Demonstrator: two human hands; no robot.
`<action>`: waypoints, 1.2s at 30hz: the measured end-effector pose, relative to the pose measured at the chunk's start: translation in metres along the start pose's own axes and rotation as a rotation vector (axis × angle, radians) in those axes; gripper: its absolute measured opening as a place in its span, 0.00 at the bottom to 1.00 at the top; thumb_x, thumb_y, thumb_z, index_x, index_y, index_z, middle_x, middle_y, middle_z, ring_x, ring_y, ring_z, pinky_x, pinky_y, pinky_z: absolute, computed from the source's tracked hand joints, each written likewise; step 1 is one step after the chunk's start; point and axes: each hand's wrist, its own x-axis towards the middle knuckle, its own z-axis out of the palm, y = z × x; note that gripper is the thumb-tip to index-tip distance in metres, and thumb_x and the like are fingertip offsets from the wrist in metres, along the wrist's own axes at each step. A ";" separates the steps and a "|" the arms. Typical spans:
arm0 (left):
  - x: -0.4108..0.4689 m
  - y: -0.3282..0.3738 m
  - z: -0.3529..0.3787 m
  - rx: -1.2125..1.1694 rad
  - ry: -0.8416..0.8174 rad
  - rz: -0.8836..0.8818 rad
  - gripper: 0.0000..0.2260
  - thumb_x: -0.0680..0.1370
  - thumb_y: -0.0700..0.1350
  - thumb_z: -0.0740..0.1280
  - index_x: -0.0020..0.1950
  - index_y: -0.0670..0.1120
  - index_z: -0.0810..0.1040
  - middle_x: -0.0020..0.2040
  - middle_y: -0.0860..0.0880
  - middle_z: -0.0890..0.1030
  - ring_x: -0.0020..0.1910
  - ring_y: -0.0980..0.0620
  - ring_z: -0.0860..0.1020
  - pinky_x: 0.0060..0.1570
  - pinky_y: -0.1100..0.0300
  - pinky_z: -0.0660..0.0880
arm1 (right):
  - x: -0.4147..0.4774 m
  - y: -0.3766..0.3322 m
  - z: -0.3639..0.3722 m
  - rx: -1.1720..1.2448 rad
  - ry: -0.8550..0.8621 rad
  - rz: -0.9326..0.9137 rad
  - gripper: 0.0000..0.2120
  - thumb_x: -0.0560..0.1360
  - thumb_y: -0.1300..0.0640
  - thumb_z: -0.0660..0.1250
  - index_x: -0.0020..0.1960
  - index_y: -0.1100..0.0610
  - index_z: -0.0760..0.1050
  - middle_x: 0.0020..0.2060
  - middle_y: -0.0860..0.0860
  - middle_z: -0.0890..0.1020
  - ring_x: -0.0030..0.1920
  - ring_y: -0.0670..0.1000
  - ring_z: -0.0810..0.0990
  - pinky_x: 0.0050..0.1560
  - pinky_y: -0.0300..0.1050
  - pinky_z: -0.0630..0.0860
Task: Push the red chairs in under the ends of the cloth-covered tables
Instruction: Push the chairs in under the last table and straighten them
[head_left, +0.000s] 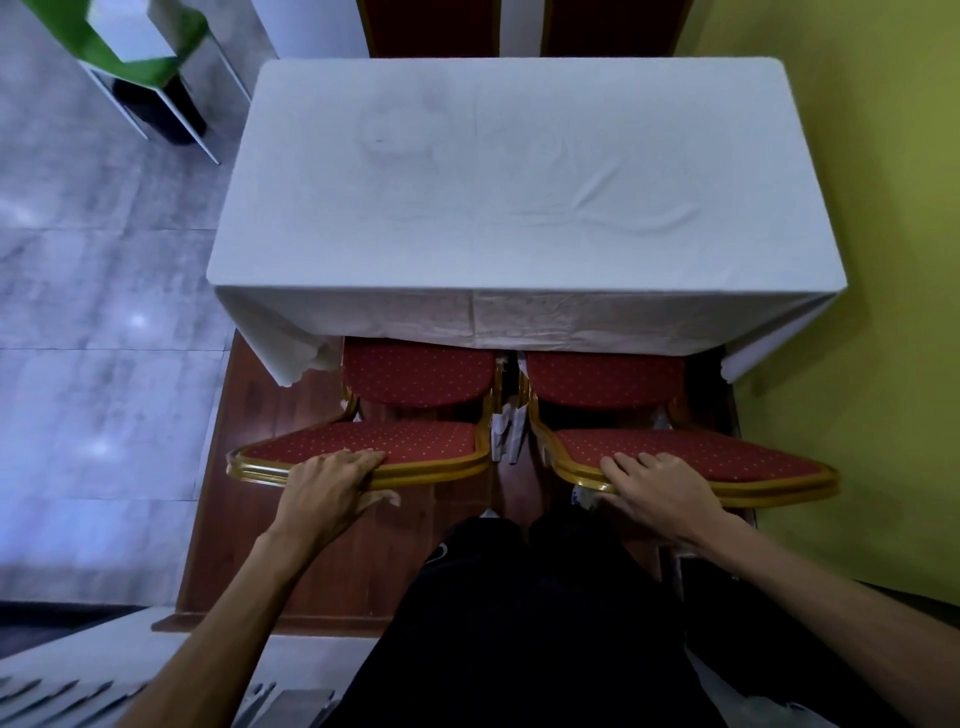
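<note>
Two red chairs with gold frames stand side by side at the near end of a table under a white cloth (519, 182). The seat of the left chair (415, 379) and the seat of the right chair (602, 382) reach partly under the hanging cloth. My left hand (332, 480) grips the top of the left chair's backrest, fingers over the red padding. My right hand (657, 486) grips the top of the right chair's backrest (727, 457) the same way.
A yellow-green wall (857, 260) runs close along the right of the table. The chairs stand on a brown wooden platform (249, 467) whose left edge drops to a grey tiled floor (104, 312). More red chair backs (431, 26) show beyond the table's far end.
</note>
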 end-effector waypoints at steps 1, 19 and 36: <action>0.000 0.000 0.000 0.001 -0.012 -0.005 0.38 0.69 0.76 0.51 0.57 0.49 0.82 0.44 0.49 0.85 0.35 0.45 0.83 0.28 0.53 0.77 | 0.001 0.002 0.000 -0.008 0.004 -0.008 0.22 0.79 0.40 0.61 0.56 0.59 0.77 0.42 0.55 0.82 0.34 0.57 0.82 0.31 0.50 0.77; -0.005 0.013 0.001 -0.078 -0.044 -0.154 0.40 0.67 0.77 0.53 0.59 0.49 0.83 0.53 0.50 0.85 0.52 0.49 0.82 0.52 0.52 0.77 | 0.000 -0.020 -0.024 0.129 -0.072 0.142 0.28 0.79 0.32 0.51 0.56 0.54 0.76 0.48 0.50 0.83 0.43 0.55 0.83 0.39 0.49 0.76; 0.026 0.042 0.011 0.024 -0.547 -0.002 0.34 0.77 0.70 0.47 0.79 0.54 0.54 0.80 0.47 0.54 0.79 0.42 0.49 0.75 0.42 0.53 | 0.007 -0.040 -0.022 0.190 -0.128 0.410 0.31 0.80 0.32 0.47 0.49 0.55 0.79 0.43 0.53 0.84 0.43 0.57 0.82 0.44 0.51 0.75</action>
